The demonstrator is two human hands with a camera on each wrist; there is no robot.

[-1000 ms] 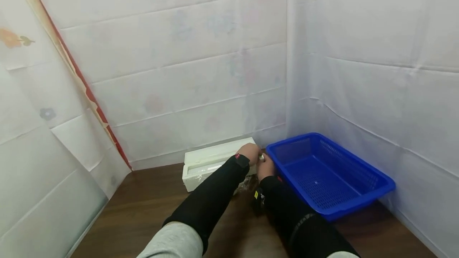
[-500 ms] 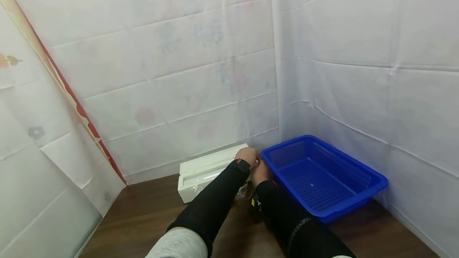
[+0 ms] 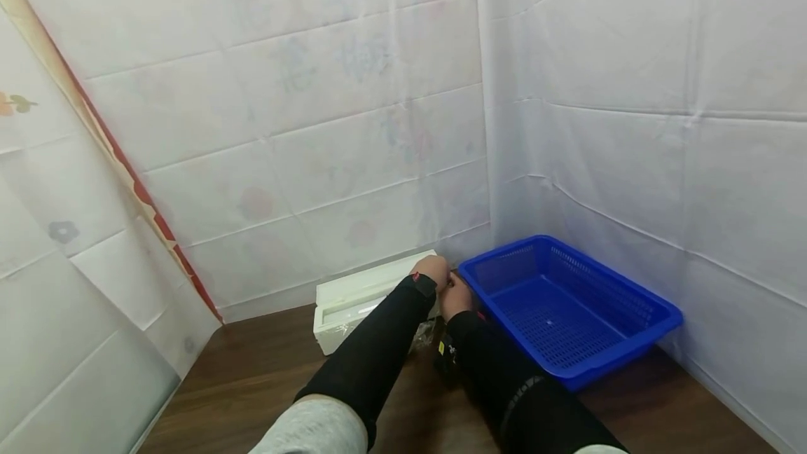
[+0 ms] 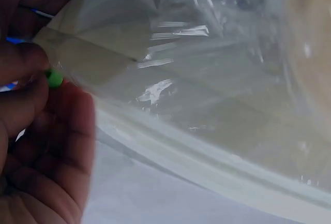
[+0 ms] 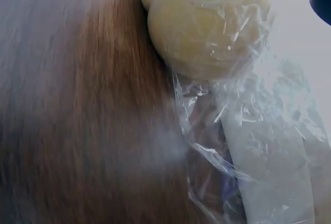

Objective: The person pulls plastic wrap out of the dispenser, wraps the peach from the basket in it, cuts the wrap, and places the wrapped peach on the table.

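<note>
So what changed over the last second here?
Very little. Both hands drew slightly closer: the left hand and right hand now meet at the end of the white dispenser box, working clear plastic wrap. The blue basket stayed put; only the head camera shifted.

Head view: left hand and right hand meet at 12 o'clock of the dark wooden table; fingers too small to read, whatever they hold is hidden between them. Black sleeves cover the near right part of the long white rectangular box.

Left wrist: clear crinkled plastic film runs off the top and right edges; small green bit at 9 o'clock, can't identify. Blurred throughout.

Right wrist: pale yellow rounded lump under film, cut off at 12 o'clock; table heavily blurred.
</note>
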